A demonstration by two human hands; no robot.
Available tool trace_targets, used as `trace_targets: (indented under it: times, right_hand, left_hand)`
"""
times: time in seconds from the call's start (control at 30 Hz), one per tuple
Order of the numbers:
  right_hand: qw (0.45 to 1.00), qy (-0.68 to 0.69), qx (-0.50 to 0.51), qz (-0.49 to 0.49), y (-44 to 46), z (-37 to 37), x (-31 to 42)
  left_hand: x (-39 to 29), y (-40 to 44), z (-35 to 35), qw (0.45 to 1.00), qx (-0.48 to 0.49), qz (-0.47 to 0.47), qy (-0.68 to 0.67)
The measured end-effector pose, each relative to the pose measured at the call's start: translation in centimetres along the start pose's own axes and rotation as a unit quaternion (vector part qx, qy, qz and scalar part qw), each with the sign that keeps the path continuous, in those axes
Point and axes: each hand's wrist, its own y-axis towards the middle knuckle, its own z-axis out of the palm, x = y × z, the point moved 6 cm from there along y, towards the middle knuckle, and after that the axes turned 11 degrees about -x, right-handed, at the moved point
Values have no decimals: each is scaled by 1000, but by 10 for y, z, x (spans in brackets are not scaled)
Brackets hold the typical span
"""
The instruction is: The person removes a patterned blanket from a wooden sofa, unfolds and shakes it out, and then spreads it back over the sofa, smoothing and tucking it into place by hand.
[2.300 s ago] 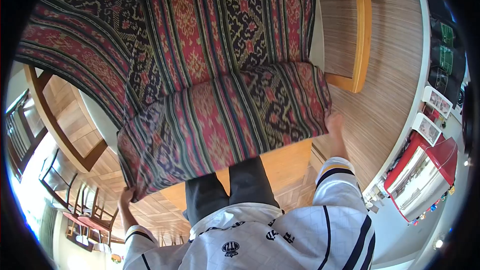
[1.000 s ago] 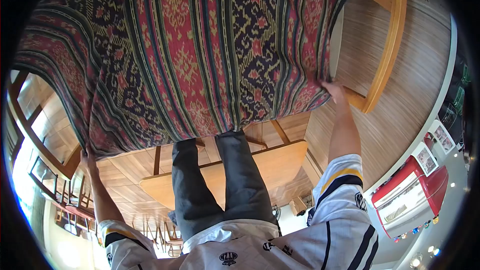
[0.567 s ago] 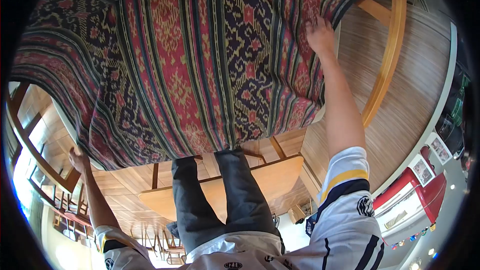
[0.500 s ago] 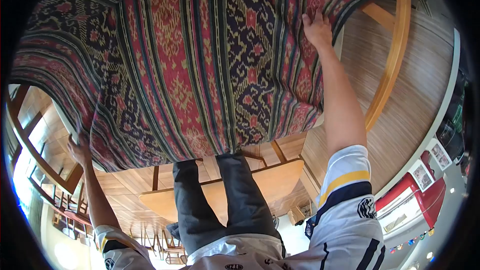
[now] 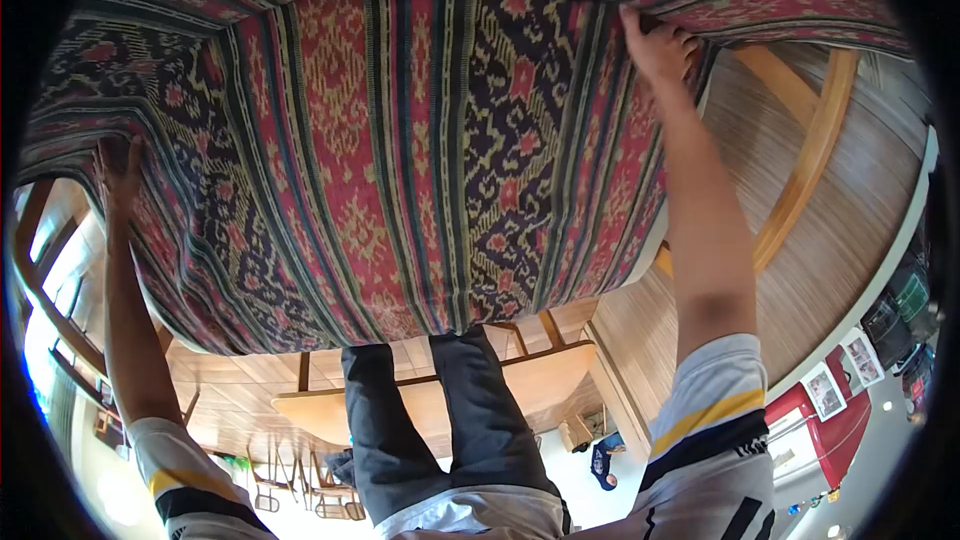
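A woven cloth [image 5: 400,160] in red, black and tan stripes with ikat-like motifs is draped over a broad surface in front of me, its lower edge hanging above my legs. At the cloth's left side lies my left hand [image 5: 119,178], fingers apart and stretched on the fabric. My right hand [image 5: 662,48] is on the upper right part of the cloth, where the fabric bends over a corner. Its fingers are curled on the cloth and the thumb points up and away from them. What lies under the cloth is mostly hidden.
On the right is a curved wooden chair frame [image 5: 800,175] above the wood-grain floor [image 5: 700,280]. Another wooden frame [image 5: 65,315] stands at the left. Behind my legs is a light wooden tabletop [image 5: 540,380]. A person [image 5: 603,462] is in the background, near several chairs.
My left hand has moved up along the cloth's left side. My right hand has shifted slightly right, its fingers now more curled. The cloth's right side spreads wider and looks smoother.
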Motion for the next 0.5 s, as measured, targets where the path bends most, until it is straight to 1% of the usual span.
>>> trace_targets:
  times: [0.03, 0.07, 0.1, 0.13, 0.17, 0.2, 0.23, 0.27, 0.3, 0.33, 0.37, 0.4, 0.47, 0.5]
  right_hand:
    - [998, -28, 48, 16, 3, 10, 1]
    - [999, -42, 34, 3, 2, 11, 1]
    - [996, -63, 62, 18, -1, 3, -1]
    - [993, -69, 88, 23, -4, -3, 3]
    - [993, -118, 6, 27, -5, 1, 0]
    - [998, -57, 19, 28, -13, -14, 18]
    - [999, -1, 29, -24, -8, 6, 23]
    - [995, 56, 44, -74, -3, 29, 25]
    - [995, 57, -58, -52, -24, 12, 55]
    - [1000, 21, -11, -6, -26, 19, 69]
    - [998, -23, 34, 41, -22, 23, 73]
    - [990, -71, 78, 89, -20, 29, 72]
    - [992, -93, 27, 77, -12, 50, 57]
    - [992, -103, -1, 71, -7, 60, 51]
  left_hand:
    - [8, 11, 7, 1000, 21, -2, -19]
    - [13, 20, 19, 997, 53, -7, -49]
    - [25, 29, 34, 990, 97, -16, -99]
    - [42, 34, 54, 967, 164, -40, -191]
    - [65, 34, 71, 918, 243, -88, -301]
    - [93, 30, 96, 835, 317, -159, -422]
    - [99, 39, 38, 937, 184, -111, -275]
    - [70, 35, 15, 979, 61, -47, -190]
    - [13, 28, -24, 995, -80, -4, -63]
    - [-40, 17, -59, 976, -210, 3, 59]
    - [-82, 17, -91, 961, -257, 16, 101]
    - [-91, 17, -89, 965, -233, 28, 117]
    - [-87, 11, -74, 973, -180, 54, 138]
    - [-67, 10, -65, 980, -180, -9, 86]
